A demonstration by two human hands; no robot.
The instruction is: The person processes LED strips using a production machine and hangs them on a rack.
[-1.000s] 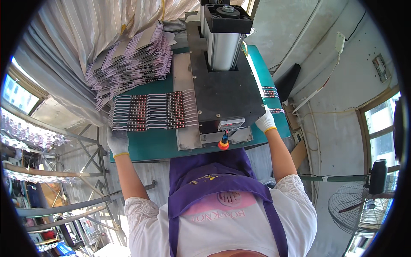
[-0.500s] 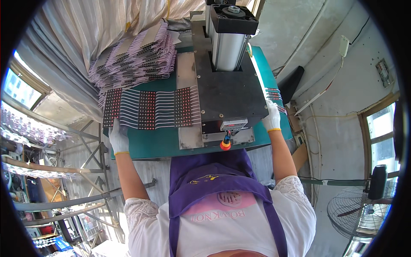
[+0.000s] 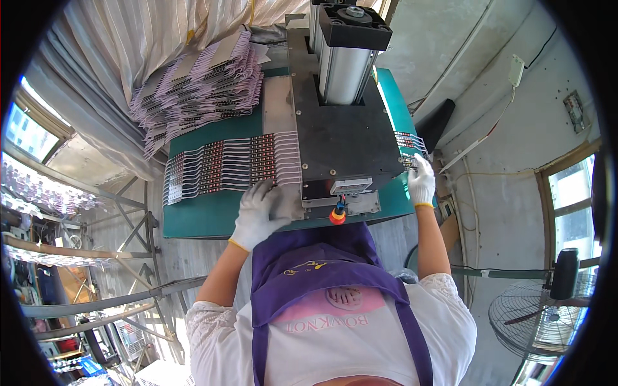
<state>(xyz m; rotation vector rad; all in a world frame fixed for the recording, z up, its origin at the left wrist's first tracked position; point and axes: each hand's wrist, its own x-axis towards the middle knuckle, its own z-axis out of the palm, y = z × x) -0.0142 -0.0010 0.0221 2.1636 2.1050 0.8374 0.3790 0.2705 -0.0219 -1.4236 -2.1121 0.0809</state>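
Take the black machine (image 3: pixel 341 138) as the middle of your clock, with twelve pointing away from you and six toward your body. At nine o'clock a flat sheet of wired strips (image 3: pixel 212 168), dark rows joined by pale wires, lies on the green table (image 3: pixel 219 222) with its inner end against the machine's side. Your white-gloved left hand (image 3: pixel 257 215) is between seven and eight, at the sheet's near edge, the thumb spread away from the fingers; the hand is open, though you cannot tell whether its fingertips touch the rows. At three o'clock a short stretch of similar strips (image 3: pixel 407 140) shows beyond the machine. Your gloved right hand (image 3: pixel 421 183) is at four, fingers reaching to the near end of that stretch; whether they grip it, you cannot tell. A tall heap of strips (image 3: pixel 206 90) sits at ten, in front of a pale curtain (image 3: pixel 103 58). At six, facing you, are a small display (image 3: pixel 351 186) and a red-and-yellow knob (image 3: pixel 337 215). A fan (image 3: pixel 534 315) stands well apart, between four and five.
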